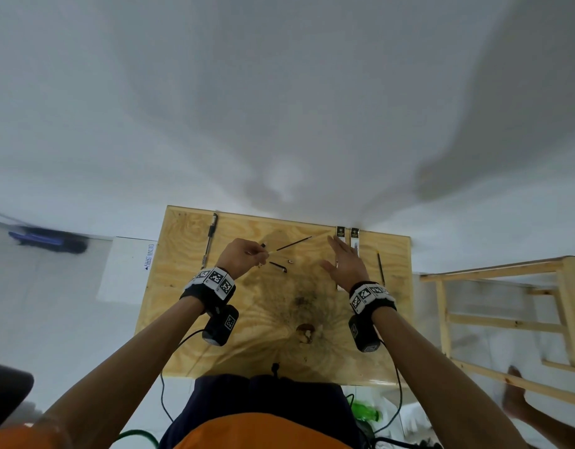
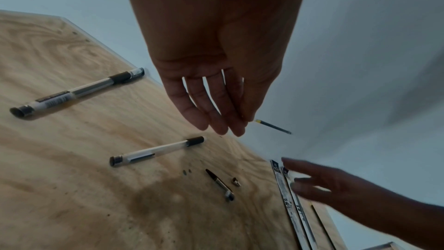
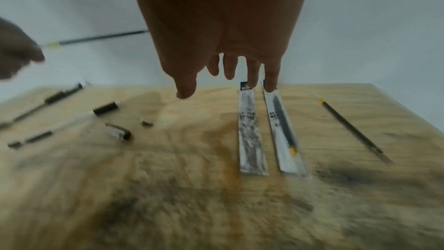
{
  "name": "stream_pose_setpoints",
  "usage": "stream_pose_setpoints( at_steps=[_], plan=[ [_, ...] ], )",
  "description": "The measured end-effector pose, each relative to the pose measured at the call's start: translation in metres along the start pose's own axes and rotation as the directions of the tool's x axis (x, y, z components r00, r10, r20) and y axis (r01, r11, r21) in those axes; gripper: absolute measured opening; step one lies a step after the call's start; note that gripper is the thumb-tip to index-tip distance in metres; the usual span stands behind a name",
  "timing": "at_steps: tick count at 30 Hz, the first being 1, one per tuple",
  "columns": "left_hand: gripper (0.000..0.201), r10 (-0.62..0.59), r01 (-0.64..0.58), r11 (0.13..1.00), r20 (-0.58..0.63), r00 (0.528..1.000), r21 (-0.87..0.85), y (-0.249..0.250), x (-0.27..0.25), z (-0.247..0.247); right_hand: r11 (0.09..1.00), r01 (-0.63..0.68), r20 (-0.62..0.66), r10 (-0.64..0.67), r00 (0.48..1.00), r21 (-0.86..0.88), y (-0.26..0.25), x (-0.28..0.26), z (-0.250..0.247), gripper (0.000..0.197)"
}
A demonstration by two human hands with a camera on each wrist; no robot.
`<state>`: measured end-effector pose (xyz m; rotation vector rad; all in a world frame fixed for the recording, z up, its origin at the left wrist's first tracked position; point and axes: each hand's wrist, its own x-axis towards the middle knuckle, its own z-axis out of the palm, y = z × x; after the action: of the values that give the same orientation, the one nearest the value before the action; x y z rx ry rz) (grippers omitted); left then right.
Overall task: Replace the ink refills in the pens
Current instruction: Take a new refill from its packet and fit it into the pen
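Observation:
My left hand (image 1: 247, 254) pinches the yellow-banded end of a thin dark ink refill (image 1: 292, 244), held in the air and pointing right; the same refill (image 2: 272, 126) shows past the fingertips. Below it on the plywood table (image 1: 214, 335) lie an empty clear pen barrel (image 2: 156, 151), a cap (image 2: 220, 184) and a small tip piece (image 2: 236, 181). My right hand (image 1: 342, 260) hovers open, fingers spread, over two long refill packets (image 3: 251, 130); the right packet (image 3: 284, 134) holds a dark refill. It touches nothing that I can see.
A whole capped pen (image 1: 210, 241) lies at the table's far left. A loose dark refill (image 1: 380, 267) lies right of the packets. A wooden frame (image 1: 506, 319) stands to the right of the table, with a white wall behind.

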<state>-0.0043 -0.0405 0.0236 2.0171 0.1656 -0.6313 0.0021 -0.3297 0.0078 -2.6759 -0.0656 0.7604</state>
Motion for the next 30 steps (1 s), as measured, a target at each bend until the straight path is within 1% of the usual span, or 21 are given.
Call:
stream_pose_setpoints(
  at_steps=[3,5,8,12,16,22,24,26,28,30],
  plan=[
    [0.017,0.015,-0.015,1.0,-0.005,1.0,0.005,0.005,0.001,0.001,0.97,0.09,-0.168,-0.052,0.984,0.226,-0.024,-0.007,-0.015,0.067],
    [0.016,0.028,-0.028,1.0,-0.001,1.0,0.008,0.007,0.001,0.001,0.943,0.119,-0.197,-0.059,0.979,0.31,-0.04,-0.011,-0.024,0.062],
    [0.014,0.032,-0.032,0.999,-0.003,0.999,0.0,0.01,0.001,0.001,0.919,0.131,-0.196,-0.061,0.979,0.371,-0.054,-0.012,-0.031,0.053],
    [0.013,0.031,-0.031,0.999,-0.005,1.0,-0.016,0.011,0.002,-0.002,0.904,0.138,-0.224,-0.049,0.973,0.405,-0.059,-0.009,-0.034,0.034],
    [0.011,0.035,-0.035,0.999,-0.018,0.999,-0.031,0.01,-0.001,-0.006,0.901,0.129,-0.201,-0.047,0.978,0.415,-0.059,-0.01,-0.035,0.021],
    [0.011,0.044,-0.046,0.998,-0.031,0.999,-0.035,0.009,-0.005,-0.01,0.899,0.092,-0.162,-0.024,0.986,0.428,-0.065,-0.015,-0.033,0.016],
    [0.011,0.033,-0.034,0.999,-0.043,0.999,-0.003,0.009,-0.006,-0.011,0.9,0.102,-0.156,-0.038,0.987,0.424,-0.069,-0.016,-0.034,0.015],
    [0.014,0.029,-0.026,0.998,-0.046,0.999,0.065,0.01,-0.008,-0.011,0.896,0.123,-0.161,-0.058,0.985,0.427,-0.074,-0.016,-0.033,0.014],
    [0.021,0.044,-0.036,0.989,-0.048,0.998,0.146,0.011,-0.011,-0.009,0.893,0.136,-0.171,-0.067,0.983,0.43,-0.079,-0.017,-0.031,0.015],
    [0.023,0.081,-0.059,0.965,-0.075,0.994,0.255,0.015,-0.012,-0.006,0.891,0.154,-0.184,-0.081,0.98,0.428,-0.083,-0.018,-0.031,0.016]
  ],
)
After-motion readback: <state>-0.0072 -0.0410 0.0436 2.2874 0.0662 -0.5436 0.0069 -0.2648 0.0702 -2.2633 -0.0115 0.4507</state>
